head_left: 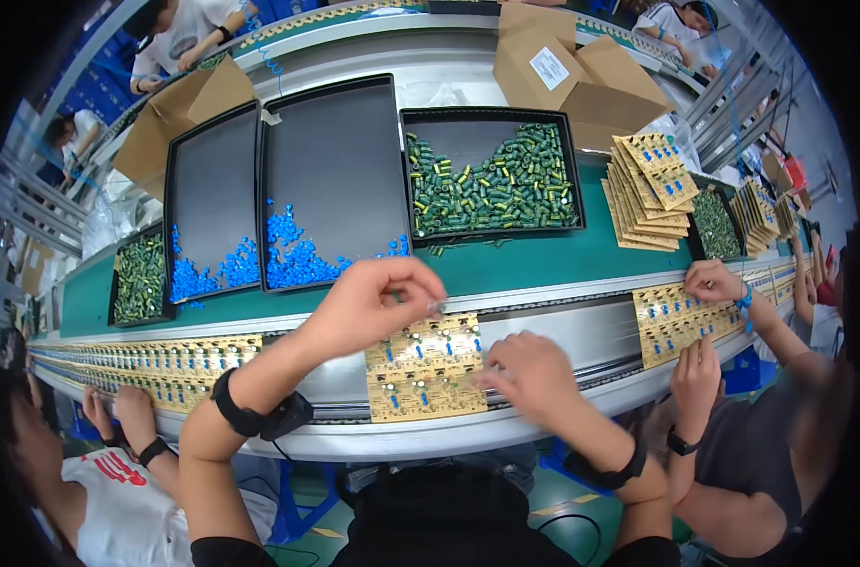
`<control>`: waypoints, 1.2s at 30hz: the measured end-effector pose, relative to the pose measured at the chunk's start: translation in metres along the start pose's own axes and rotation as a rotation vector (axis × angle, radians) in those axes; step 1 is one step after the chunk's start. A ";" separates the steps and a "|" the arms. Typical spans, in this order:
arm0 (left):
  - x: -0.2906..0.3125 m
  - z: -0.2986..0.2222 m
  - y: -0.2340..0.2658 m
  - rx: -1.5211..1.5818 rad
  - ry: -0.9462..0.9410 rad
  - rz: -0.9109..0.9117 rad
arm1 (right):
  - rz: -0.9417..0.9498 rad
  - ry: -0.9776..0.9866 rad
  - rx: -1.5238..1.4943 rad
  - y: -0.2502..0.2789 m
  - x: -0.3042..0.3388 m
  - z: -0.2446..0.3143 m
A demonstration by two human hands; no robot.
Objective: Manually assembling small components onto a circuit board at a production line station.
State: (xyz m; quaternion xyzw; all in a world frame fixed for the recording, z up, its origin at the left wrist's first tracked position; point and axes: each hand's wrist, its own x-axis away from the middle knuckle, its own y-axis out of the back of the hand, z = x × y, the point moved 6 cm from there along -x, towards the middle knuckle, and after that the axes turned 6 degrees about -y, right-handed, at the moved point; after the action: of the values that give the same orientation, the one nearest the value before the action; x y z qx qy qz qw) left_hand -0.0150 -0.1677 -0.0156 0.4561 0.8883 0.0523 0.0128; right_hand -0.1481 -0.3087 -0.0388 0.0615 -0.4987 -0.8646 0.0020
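Observation:
A tan circuit board (pixel 426 367) lies on the conveyor rail right in front of me, with small blue and dark green parts standing on it. My left hand (pixel 378 300) hovers over the board's far edge, thumb and forefinger pinched together. Something tiny shows at those fingertips, too small to name. At the board's right edge is my right hand (pixel 534 376), its fingers curled and slightly blurred, the thumb pointing at the board. Whatever its fingertips hold is hidden.
Beyond the rail stand black trays of blue parts (pixel 302 260) and green cylindrical parts (pixel 496 189). Stacked boards (pixel 649 194) and an open cardboard box (pixel 581 80) sit far right. Boards (pixel 161 364) line the rail leftward. Co-workers' hands (pixel 699 373) work at a right-hand board (pixel 680 321).

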 end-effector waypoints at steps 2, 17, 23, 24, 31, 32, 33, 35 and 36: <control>0.011 -0.002 -0.008 -0.269 -0.034 0.057 | -0.105 0.022 0.069 0.018 -0.019 -0.003; 0.028 0.026 -0.062 -0.838 -0.162 0.079 | 0.229 0.259 0.296 -0.060 -0.216 0.071; 0.031 0.018 -0.065 -0.930 -0.218 0.058 | 0.354 0.185 0.233 -0.058 -0.208 0.066; 0.032 0.019 -0.067 -0.931 -0.217 0.063 | 0.370 0.169 0.234 -0.060 -0.208 0.064; 0.038 0.016 -0.072 -0.992 -0.255 -0.009 | 0.245 0.225 0.171 -0.060 -0.202 0.057; 0.039 0.013 -0.073 -1.039 -0.293 -0.019 | 0.202 0.257 0.144 -0.057 -0.201 0.057; 0.040 0.012 -0.074 -1.041 -0.291 -0.016 | 0.156 0.289 0.118 -0.056 -0.201 0.057; 0.043 0.007 -0.079 -1.121 -0.367 -0.005 | 0.095 0.315 0.097 -0.060 -0.204 0.052; 0.044 0.007 -0.080 -1.121 -0.366 -0.003 | 0.036 0.340 0.080 -0.057 -0.204 0.053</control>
State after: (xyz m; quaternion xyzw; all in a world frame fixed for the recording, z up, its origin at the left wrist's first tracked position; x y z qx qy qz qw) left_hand -0.1045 -0.1779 -0.0298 0.3803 0.7089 0.4344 0.4052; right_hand 0.0518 -0.2215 -0.0401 0.1980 -0.5260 -0.8211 0.0996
